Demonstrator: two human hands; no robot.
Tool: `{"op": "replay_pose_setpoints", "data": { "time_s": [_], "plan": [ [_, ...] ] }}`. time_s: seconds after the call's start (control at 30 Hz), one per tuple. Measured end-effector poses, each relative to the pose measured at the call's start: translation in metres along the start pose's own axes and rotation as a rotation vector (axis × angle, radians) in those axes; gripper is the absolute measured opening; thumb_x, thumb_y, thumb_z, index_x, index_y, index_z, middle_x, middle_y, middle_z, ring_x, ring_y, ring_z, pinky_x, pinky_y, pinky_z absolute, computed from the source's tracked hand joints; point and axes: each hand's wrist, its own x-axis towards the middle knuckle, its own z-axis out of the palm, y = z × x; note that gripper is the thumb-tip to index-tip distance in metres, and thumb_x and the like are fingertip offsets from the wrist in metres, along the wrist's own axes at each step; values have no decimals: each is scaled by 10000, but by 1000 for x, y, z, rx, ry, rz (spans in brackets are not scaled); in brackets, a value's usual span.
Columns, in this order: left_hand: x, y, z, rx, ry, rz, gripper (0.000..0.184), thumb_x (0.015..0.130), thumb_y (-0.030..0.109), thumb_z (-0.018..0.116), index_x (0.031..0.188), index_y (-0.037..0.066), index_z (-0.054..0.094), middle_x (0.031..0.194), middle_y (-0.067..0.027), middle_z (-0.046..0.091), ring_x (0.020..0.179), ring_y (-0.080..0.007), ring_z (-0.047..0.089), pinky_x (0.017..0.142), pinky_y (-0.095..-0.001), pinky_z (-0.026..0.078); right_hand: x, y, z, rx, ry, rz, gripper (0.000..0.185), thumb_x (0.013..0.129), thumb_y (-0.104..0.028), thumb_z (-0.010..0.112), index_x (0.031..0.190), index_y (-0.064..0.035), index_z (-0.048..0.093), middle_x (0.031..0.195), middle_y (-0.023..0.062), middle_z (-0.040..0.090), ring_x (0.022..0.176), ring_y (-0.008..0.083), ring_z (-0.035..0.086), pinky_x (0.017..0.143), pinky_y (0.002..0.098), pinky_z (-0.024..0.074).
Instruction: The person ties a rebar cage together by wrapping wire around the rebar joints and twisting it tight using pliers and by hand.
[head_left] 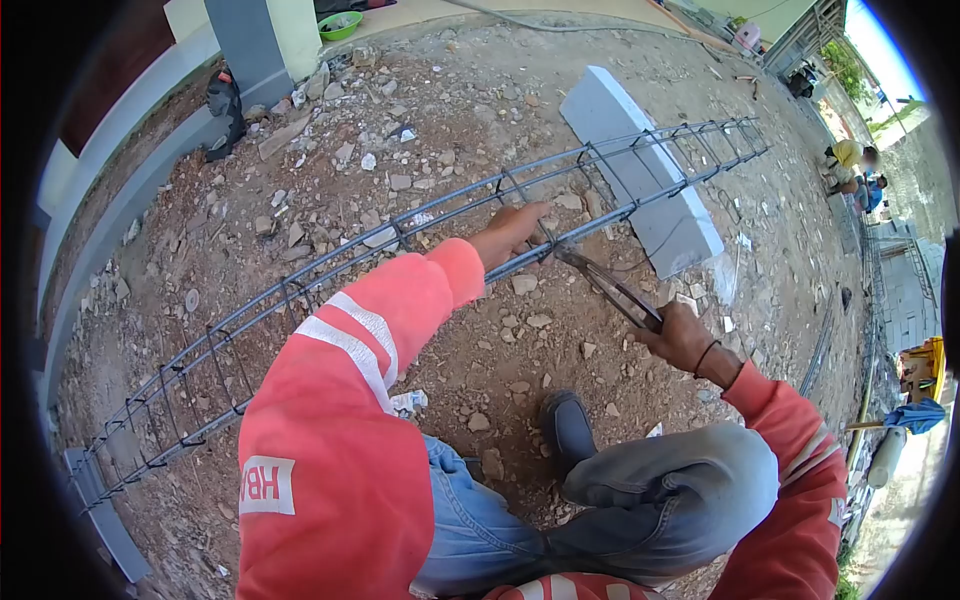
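A long rebar cage [345, 258] of parallel bars and square stirrups runs from lower left to upper right. My left hand [512, 232] reaches into its middle, fingers wrapped round at a stirrup by the near bar; what exactly they grip is too small to tell. Closed round the handles of long pincers [610, 287], my right hand [678, 338] is right of the cage. The pincers' jaws meet the near bar just beside my left fingers. Under the cage's right part lies a grey slab [655, 205], and a smaller grey block [105, 525] is under its left end.
Rubble and stones [400, 182] cover the dirt ground. A grey pillar [247, 50] and a green basin [341, 25] stand at the upper left. Two people [848, 155] are far off at the right, near stacked blocks [908, 290]. My boot [567, 430] is below the cage.
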Motion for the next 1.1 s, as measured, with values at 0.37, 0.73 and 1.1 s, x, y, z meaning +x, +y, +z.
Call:
{"op": "replay_pose_setpoints", "data": {
  "time_s": [0.37, 0.73, 1.1],
  "plan": [
    [-3, 0, 1, 31, 33, -30, 623, 940, 410, 525, 1338, -42, 363, 950, -230, 615, 692, -309, 703, 453, -367, 567, -20, -16, 21, 1038, -350, 58, 418, 891, -274, 659, 1200, -45, 495, 742, 49, 562, 612, 172, 619, 547, 383, 512],
    [-53, 32, -17, 1192, 454, 273, 596, 897, 565, 550, 1069, 0, 629, 930, -119, 647, 799, -233, 652, 726, -400, 497, 18, 40, 80, 1700, -836, -338, 559, 842, -213, 722, 1271, 11, 443, 620, 25, 480, 405, 124, 479, 364, 270, 419],
    [-152, 21, -9, 220, -187, 315, 675, 835, 255, 696, 1411, 40, 418, 1352, -164, 541, 1282, -265, 499, 1092, -422, 356, 37, -48, 124, 1875, -1835, -717, 700, 843, -199, 594, 1413, 84, 301, 724, 147, 580, 461, 143, 522, 399, 242, 385]
  ]
}}
